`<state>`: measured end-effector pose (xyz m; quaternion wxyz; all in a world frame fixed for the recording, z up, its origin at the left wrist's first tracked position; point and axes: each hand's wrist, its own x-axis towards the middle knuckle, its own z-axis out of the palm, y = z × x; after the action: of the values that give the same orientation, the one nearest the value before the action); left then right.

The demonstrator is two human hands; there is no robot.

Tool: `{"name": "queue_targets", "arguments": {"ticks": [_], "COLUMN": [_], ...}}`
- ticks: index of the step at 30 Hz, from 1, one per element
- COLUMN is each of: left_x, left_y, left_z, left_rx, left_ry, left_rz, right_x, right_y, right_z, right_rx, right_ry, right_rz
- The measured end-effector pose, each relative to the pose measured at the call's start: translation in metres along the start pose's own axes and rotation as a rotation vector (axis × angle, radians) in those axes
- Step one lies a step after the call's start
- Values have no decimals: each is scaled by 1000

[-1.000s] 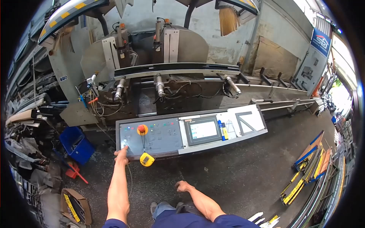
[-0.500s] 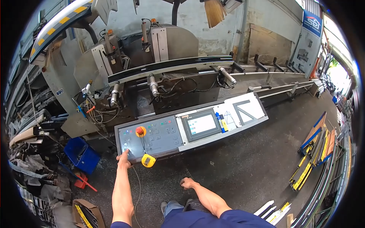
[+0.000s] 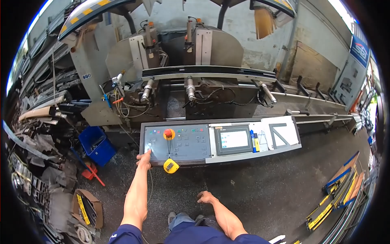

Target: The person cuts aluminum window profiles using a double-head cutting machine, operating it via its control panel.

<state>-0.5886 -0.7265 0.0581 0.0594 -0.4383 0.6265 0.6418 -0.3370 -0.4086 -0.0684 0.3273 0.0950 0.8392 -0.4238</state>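
My left hand (image 3: 144,160) is at the lower left corner of the grey control panel (image 3: 189,140). One finger reaches onto a button near that corner; the others lie apart along the panel's edge. My right hand (image 3: 206,197) hangs low over the floor in front of my body, its fingers curled in. Something dark shows at its fingertips, too small to make out. On the panel are a red emergency stop button (image 3: 168,133), a yellow tape measure (image 3: 171,166) hanging from a cord, and a lit touchscreen (image 3: 234,139).
Behind the panel stands a saw machine with a long dark profile (image 3: 211,72) lying across it. Markers (image 3: 254,141) and a dark set square (image 3: 279,136) rest right of the screen. A blue bin (image 3: 96,145) and a cardboard box (image 3: 96,203) stand at left; profiles (image 3: 335,195) lie at right.
The view has swung left, so the panel and machine appear further right and more level. My left hand stays at the panel's corner. My right hand remains low with its fingers curled.
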Motion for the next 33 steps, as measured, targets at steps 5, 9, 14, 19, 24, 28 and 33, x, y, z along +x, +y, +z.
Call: {"name": "queue_targets", "arguments": {"ticks": [5,9,14,19,24,28,33], "left_x": [-32,-45,-49,-47,-42,-50,-41], "left_y": [11,15,13,13,11,11,8], "left_z": [-2,-4,-6,-6,-4,-7,5], "left_rx": [60,83,75,71,72,80,152], "left_ry": [97,83,40,-19,27,-24,60], "left_rz": [-7,-26,7,-8,2,33,66], "right_x": [3,3,9,6,2,9,31], "right_y": [0,4,10,3,-2,6,21], "right_z": [-5,-6,-4,-7,-8,-5,-2], "right_rx": [73,52,93,44,57,60,148], "right_ry": [3,32,-15,-27,14,27,-8], "right_rz": [59,32,16,12,67,-8,-87]}}
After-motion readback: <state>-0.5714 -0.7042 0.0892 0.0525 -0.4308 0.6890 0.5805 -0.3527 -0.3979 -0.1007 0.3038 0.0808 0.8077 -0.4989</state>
